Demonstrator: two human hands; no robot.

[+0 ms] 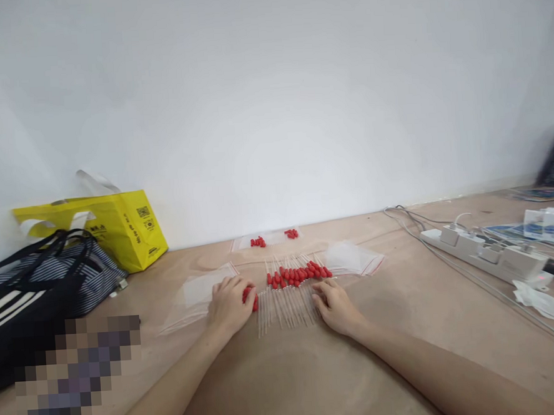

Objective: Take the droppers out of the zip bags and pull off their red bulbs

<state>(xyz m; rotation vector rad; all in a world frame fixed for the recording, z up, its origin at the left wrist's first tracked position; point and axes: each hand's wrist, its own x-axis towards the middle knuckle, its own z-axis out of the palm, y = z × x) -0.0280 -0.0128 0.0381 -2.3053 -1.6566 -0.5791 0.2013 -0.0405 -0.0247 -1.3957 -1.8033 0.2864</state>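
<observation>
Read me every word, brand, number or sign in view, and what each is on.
Nothing is legible.
Yellow bag: dark lettering and a square code, too small to read.
Colourful packet, far right: any print too blurred to read.
Red bulbs: no lettering visible.

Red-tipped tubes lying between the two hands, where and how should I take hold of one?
Probably best by the red end farthest to the right, pinched from above with the right hand, which is already close on that side. The red ends are fatter than the thin clear tubes, which lie nearly flat and close together, so a single tube looks harder to pinch.
</observation>
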